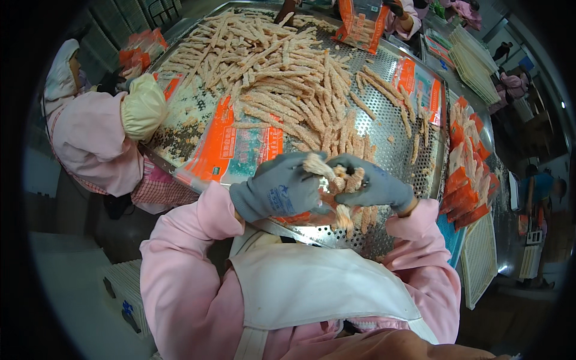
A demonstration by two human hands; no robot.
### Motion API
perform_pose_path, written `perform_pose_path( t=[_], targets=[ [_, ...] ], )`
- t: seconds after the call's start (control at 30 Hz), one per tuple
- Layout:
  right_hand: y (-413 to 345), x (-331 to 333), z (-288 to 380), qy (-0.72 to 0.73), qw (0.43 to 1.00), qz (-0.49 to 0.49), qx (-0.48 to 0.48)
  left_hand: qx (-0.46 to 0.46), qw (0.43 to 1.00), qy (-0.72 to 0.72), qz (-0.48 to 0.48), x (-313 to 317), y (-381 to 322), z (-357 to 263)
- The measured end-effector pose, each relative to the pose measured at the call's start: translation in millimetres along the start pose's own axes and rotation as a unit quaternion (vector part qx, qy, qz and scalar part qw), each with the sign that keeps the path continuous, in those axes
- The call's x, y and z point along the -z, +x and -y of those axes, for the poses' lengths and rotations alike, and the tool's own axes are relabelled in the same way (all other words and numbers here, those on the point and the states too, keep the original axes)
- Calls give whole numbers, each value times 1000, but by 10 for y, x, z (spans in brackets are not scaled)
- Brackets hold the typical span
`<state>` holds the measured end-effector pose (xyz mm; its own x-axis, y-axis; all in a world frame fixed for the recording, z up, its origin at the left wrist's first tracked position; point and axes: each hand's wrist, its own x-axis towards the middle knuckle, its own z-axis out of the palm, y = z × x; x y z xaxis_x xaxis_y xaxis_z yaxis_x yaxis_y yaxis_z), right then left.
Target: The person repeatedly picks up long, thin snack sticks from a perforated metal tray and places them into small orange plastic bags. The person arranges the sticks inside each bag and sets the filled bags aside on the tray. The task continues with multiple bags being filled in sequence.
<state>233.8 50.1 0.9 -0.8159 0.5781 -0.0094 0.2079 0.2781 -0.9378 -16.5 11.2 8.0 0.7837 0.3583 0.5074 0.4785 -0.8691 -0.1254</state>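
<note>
My left hand point(285, 189), in a grey work glove, is closed around breaded strips and part of an orange-and-clear plastic bag point(299, 219) below it. My right hand point(378, 182), gloved alike, grips the other side of the bundle of breaded strips point(344, 177), whose ends poke up between both hands. How far the strips sit inside the bag is hidden by the gloves. Beyond my hands, a large heap of breaded strips point(288, 81) lies on a perforated metal tray table point(375, 128). Flat orange printed bags point(220, 146) lie left of the heap, partly under strips.
Filled bags point(468, 166) stand in a row along the right edge, above a cream plastic rack point(481, 256). A co-worker point(94, 130) stands close at the left; another person's gloved hand point(396, 8) is beside a bag point(362, 27) at the back. Crumbs point(186, 108) cover the tray's left side.
</note>
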Motion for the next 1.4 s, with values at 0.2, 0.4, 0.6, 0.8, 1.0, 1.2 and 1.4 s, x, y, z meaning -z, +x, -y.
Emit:
perform_pose_path(
  t=[0.2, 0.4, 0.6, 0.8, 1.0, 1.2, 1.4],
  targets=[
    [35, 94, 132, -133, 979, 128, -81, 73, 992, -65, -86, -15, -164, -88],
    [33, -306, -94, -248, 956, 132, -86, -15, 999, -30, -37, 103, -191, -38],
    [108, -513, -18, -325, 938, 42, -116, 27, 988, -128, -86, -130, -397, 6],
    [-234, -331, 333, -397, 913, -39, 83, 55, 985, -164, -20, 18, -733, 12],
    [-315, -184, 1005, -542, 821, -39, 172, 11, 987, -102, -124, 793, -341, 114],
    [-253, 124, 1298, -610, 771, -49, 176, -26, 999, -7, -39, 1282, -208, 184],
    [-309, 64, 1097, -550, 819, -50, 153, 26, 999, -22, 40, 1320, -235, 95]
  ],
)
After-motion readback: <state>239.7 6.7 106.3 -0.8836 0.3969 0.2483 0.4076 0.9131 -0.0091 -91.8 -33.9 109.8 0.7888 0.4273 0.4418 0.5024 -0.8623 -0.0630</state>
